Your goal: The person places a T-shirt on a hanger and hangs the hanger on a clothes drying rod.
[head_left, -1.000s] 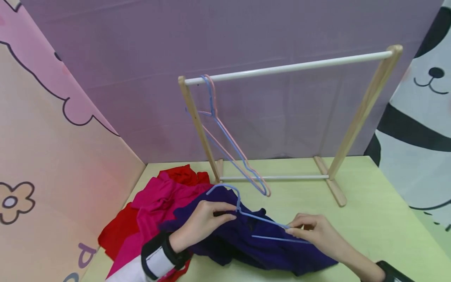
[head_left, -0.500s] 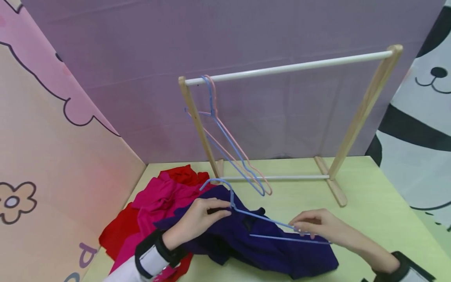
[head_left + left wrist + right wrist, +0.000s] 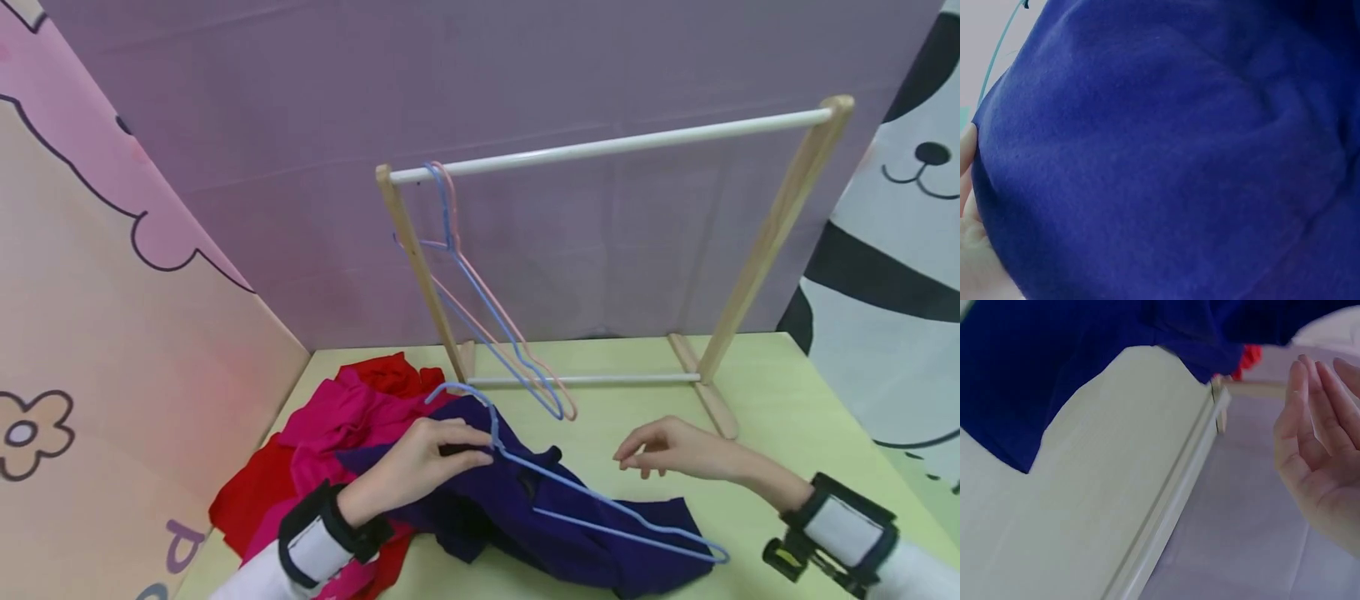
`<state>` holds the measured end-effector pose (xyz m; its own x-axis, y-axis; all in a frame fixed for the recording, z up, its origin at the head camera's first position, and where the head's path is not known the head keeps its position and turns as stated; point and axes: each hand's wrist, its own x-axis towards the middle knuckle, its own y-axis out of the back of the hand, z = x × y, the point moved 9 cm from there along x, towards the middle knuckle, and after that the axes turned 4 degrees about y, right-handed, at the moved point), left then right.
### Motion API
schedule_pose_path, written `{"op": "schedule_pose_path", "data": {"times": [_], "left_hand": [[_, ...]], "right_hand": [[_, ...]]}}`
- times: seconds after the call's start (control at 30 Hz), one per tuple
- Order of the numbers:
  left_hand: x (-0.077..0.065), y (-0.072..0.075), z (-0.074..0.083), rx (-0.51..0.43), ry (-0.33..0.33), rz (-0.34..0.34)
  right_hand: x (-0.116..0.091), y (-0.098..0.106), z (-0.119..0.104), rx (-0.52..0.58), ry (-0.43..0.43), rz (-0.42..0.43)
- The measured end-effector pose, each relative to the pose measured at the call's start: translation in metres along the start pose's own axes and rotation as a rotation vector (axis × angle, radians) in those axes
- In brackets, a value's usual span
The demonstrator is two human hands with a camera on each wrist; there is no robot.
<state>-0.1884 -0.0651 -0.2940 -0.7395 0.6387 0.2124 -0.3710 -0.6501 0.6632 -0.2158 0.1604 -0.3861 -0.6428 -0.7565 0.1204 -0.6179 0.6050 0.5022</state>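
A blue clothes hanger [image 3: 600, 497] lies slanted across a dark blue garment [image 3: 517, 500], its hook up and left. My left hand [image 3: 431, 462] pinches the hanger at the base of its hook; cloth is right by those fingers, and whether they pinch it too I cannot tell. In the left wrist view the dark blue garment [image 3: 1160, 162] fills most of the frame, with part of my left hand [image 3: 982, 250] at the left edge. My right hand [image 3: 675, 450] is in the air right of the garment, apart from the hanger, fingers loosely bent and holding nothing.
Behind stands a wooden rack with a white rail [image 3: 615, 150]. A blue hanger [image 3: 491, 312] and a pink hanger [image 3: 517, 329] hang at its left end. Pink clothing [image 3: 352, 417] and red clothing [image 3: 251, 492] lie heaped on the table [image 3: 810, 400] at left.
My right hand has let go of the hanger and drawn off up and right. The hanger's right end now shows over the garment. My left hand has shifted slightly left.
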Motion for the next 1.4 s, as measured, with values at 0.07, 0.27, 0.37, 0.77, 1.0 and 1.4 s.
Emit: {"op": "schedule_pose_path", "data": {"times": [0.07,0.27,0.37,0.77,1.0,1.4], "left_hand": [[0.001,0.000,0.002,-0.007,-0.002,-0.013],[0.002,-0.002,0.003,-0.041,-0.023,-0.042],[0.003,-0.002,0.004,-0.056,-0.054,-0.046],[0.002,-0.006,0.008,-0.081,-0.098,-0.066],[0.001,-0.001,0.006,-0.082,-0.087,-0.035],[-0.009,0.021,-0.024,-0.075,0.060,0.101]], "right_hand": [[0.011,-0.008,-0.002,-0.029,-0.005,-0.043],[0.040,-0.026,-0.010,-0.152,0.012,-0.083],[0.050,-0.035,-0.015,-0.209,0.049,-0.085],[0.063,-0.063,-0.016,-0.272,0.077,-0.103],[0.058,-0.071,-0.026,-0.486,0.247,-0.056],[0.019,-0.039,-0.014,-0.460,0.322,0.111]]}}
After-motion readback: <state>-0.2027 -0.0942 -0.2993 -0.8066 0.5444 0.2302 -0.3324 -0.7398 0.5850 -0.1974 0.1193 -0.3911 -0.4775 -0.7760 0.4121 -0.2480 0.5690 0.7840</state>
